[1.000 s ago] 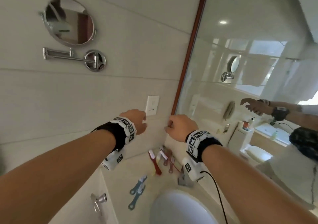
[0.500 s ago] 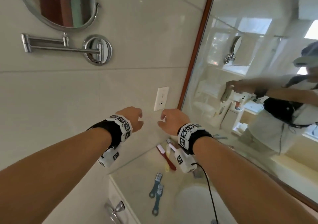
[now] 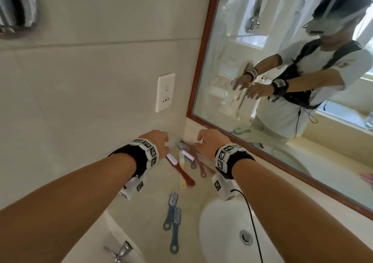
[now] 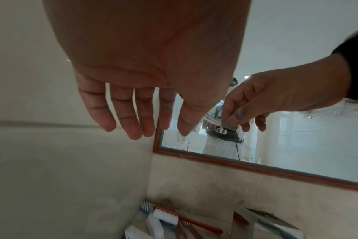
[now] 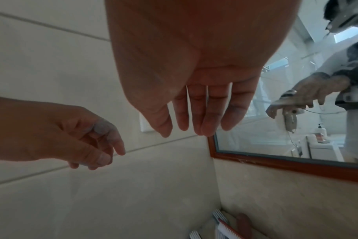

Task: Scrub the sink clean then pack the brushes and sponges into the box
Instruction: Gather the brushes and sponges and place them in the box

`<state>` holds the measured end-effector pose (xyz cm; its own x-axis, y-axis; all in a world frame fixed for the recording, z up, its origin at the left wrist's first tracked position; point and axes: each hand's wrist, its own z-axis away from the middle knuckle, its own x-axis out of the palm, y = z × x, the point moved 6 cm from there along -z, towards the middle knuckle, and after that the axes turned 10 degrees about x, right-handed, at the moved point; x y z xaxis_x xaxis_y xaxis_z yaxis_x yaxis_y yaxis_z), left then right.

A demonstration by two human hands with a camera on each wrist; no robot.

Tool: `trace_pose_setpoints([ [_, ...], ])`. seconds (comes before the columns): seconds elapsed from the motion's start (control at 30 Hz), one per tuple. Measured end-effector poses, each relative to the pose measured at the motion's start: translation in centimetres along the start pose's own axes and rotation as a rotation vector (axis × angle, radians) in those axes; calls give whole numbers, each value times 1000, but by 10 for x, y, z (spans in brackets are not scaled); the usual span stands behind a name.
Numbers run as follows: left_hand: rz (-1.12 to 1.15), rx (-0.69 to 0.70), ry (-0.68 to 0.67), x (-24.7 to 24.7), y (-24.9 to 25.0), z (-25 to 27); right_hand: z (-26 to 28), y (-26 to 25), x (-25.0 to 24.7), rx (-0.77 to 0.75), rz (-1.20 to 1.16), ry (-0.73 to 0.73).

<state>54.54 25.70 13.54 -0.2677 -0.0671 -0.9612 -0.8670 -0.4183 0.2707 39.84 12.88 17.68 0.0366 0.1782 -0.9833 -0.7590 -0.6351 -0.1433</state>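
Observation:
Both my hands hover side by side over the counter corner, fingers relaxed and holding nothing. My left hand [image 3: 159, 141] is above a red brush [image 3: 181, 170] with white bristles and a yellow brush [image 3: 182, 174]. My right hand [image 3: 205, 141] is above several dark red brushes [image 3: 201, 168]. Two blue brushes [image 3: 171, 214] lie nearer me beside the white sink [image 3: 220, 222]. The left wrist view shows straight left fingers [image 4: 133, 119] over the brush pile [image 4: 165, 216]. In the right wrist view the right fingers [image 5: 196, 116] are straight too.
A wood-framed mirror [image 3: 201, 64] runs along the right wall and reflects me. A white wall socket [image 3: 165, 92] sits above the corner. A chrome tap handle [image 3: 123, 250] is at the counter's near left. The sink drain [image 3: 246, 236] and my wrist cable [image 3: 252, 220] lie over the basin.
The head view has tilted down, bringing the counter and sink into view. Both hands have dropped lower toward the brushes in the corner, still holding nothing.

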Motion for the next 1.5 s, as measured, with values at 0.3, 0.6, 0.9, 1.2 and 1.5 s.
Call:
trace_pose_setpoints([
  [0.3,68,52,-228,119,-11,-43,-39,18,122,77,-3,-276],
  [0.6,33,163,-527,249,-16,-39,0,32,261,233,-127,-552],
  [0.9,-36,225,-593,300,-21,-28,20,31,322,313,-172,-604],
  [1.2,-24,301,-506,300,-32,-22,13,49,314,444,-330,-429],
  [1.5,-6,119,-450,302,-42,-19,22,51,319,616,-306,-499],
])
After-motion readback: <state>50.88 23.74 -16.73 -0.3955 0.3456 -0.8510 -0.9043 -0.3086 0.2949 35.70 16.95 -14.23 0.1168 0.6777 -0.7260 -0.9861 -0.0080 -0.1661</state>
